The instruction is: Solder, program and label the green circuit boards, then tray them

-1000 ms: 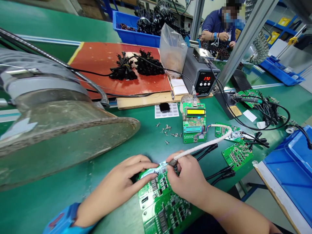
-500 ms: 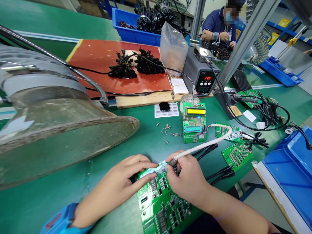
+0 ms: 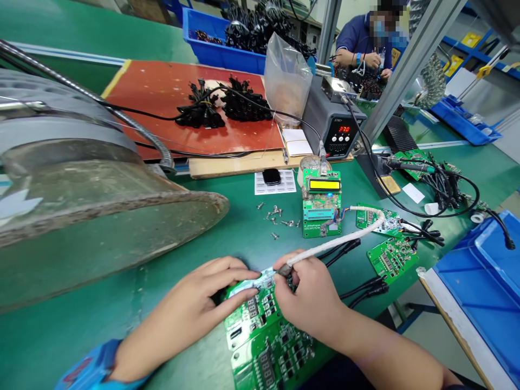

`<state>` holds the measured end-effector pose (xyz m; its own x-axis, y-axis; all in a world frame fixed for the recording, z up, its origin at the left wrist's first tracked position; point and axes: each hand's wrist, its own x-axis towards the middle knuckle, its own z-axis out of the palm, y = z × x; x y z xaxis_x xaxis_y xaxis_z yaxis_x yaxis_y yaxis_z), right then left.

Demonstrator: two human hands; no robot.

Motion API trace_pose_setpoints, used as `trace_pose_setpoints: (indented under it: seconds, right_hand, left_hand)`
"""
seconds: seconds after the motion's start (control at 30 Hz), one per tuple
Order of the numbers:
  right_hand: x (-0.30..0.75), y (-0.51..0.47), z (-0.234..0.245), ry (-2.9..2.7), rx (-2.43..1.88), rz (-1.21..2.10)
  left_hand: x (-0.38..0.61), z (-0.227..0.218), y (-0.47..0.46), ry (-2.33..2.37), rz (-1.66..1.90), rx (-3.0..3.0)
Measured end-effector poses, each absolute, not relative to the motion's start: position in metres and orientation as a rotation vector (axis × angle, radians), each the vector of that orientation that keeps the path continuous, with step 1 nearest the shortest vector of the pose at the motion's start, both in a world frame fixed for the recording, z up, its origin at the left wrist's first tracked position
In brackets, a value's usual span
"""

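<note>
A soldering station (image 3: 339,130) shows 370 in red digits, and a programmer board (image 3: 320,216) carries a lit yellow-green LCD (image 3: 324,185), its text too small to read, on a green counter (image 3: 60,330) at an electronics workbench. At far left, a large round lamp head (image 3: 93,216) sits on a metal gooseneck (image 3: 81,92). Beyond it, black cable bundles (image 3: 201,111) lie on a red mat (image 3: 142,92), below a blue crate (image 3: 215,43) heaped with more black cable. A label sheet (image 3: 276,181) and loose screws (image 3: 276,216) sit on the counter just left of the programmer board, and a clear plastic bag (image 3: 286,81) stands behind them. In the foreground, a green circuit board (image 3: 252,314) lies joined to a matching section nearer the person. The left hand (image 3: 190,309), a blue sleeve (image 3: 97,363) at its wrist, lies with fingers extended and spread slightly, pressing on the board's top edge. The right hand (image 3: 309,292), fingers curled in a narrow pinch, holds a white-sleeved cable (image 3: 337,244) with a dark tip just above that edge. A co-worker (image 3: 361,43) works at top right, and a blue tray (image 3: 475,271) sits at the counter's right edge.
</note>
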<state>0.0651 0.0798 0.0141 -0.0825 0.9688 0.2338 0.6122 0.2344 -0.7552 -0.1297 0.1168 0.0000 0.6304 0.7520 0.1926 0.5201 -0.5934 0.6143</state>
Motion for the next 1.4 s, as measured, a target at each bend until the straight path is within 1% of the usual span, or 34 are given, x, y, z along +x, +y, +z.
trace_pose_setpoints:
  seconds: [0.53,0.7,0.77,0.87,0.93,1.07,1.2,1.4]
  right_hand:
    - [0.067,0.083,0.015,-1.792,-1.464,0.652]
    - [0.084,0.075,0.031,-1.795,-1.426,0.746]
    - [0.096,0.064,0.042,-1.812,-1.424,0.751]
    - [0.115,0.039,0.052,-1.866,-1.404,0.849]
    - [0.126,0.021,0.050,-1.883,-1.376,0.892]
    - [0.135,-0.002,0.034,-1.890,-1.313,0.849]
    - [0.134,-0.007,0.022,-1.907,-1.267,0.782]
    - [0.130,-0.007,0.020,-1.906,-1.302,0.722]
  left_hand:
    - [-0.128,0.004,0.113,0.951,0.508,2.383]
    - [-0.122,0.007,0.107,0.973,0.466,2.374]
    - [-0.122,0.006,0.104,0.974,0.465,2.365]
    - [-0.120,0.006,0.100,0.992,0.471,2.369]
    - [-0.117,0.007,0.096,1.019,0.481,2.389]
    - [-0.112,0.006,0.091,1.052,0.487,2.443]
    - [-0.112,0.003,0.090,1.061,0.490,2.448]
    - [-0.112,0.003,0.091,1.075,0.489,2.426]
